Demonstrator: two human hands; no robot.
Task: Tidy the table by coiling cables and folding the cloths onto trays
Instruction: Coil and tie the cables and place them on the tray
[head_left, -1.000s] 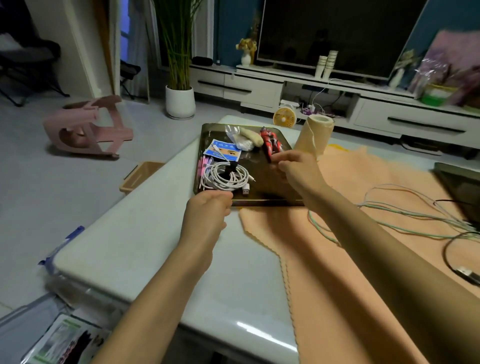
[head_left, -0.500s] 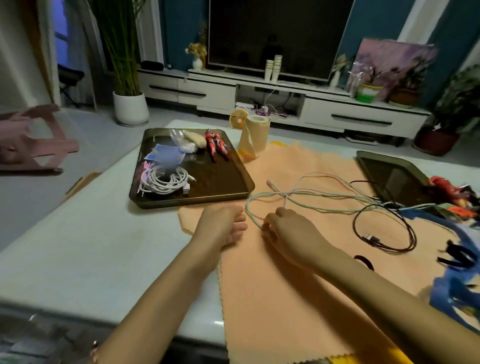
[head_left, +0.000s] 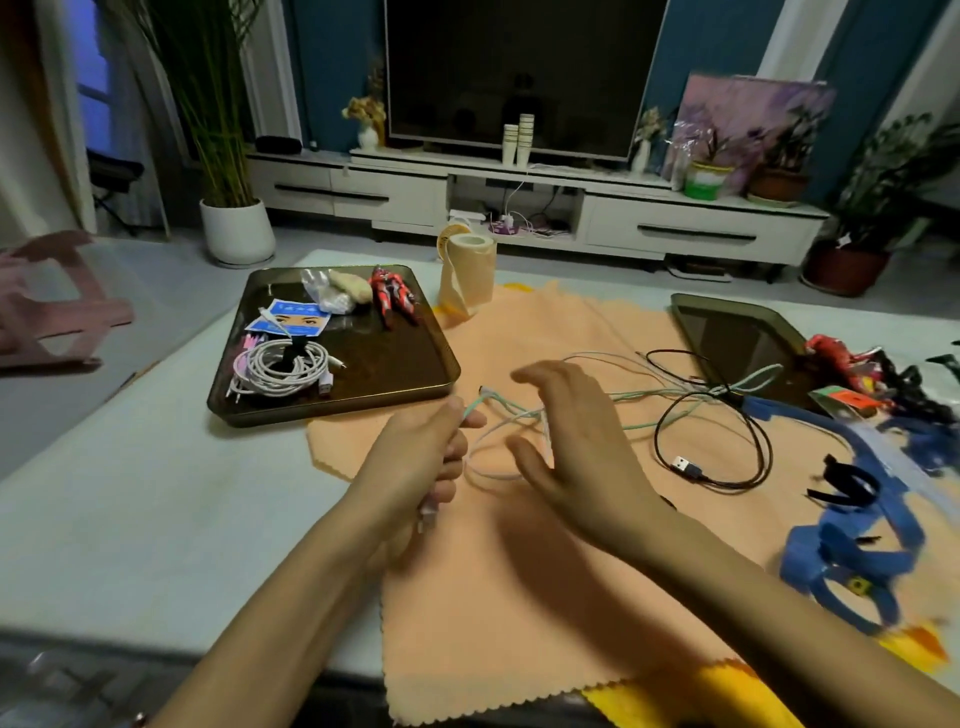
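Gripping the cable (head_left: 665, 392) in our left hand (head_left: 423, 457), we've got our right hand (head_left: 576, 447) just beside it, fingers spread and loose, over the cloth (head_left: 519, 597).

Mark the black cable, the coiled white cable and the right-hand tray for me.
black cable (head_left: 684, 466), head view, on its USB plug end.
coiled white cable (head_left: 270, 371), head view, on the bundled white strands.
right-hand tray (head_left: 727, 338), head view, on its bare dark floor.

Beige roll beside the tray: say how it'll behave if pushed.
The beige roll stands upright, taller than wide, so a high push would probably tip it. Once down, being round, it would likely roll. It looks hollow, probably light.
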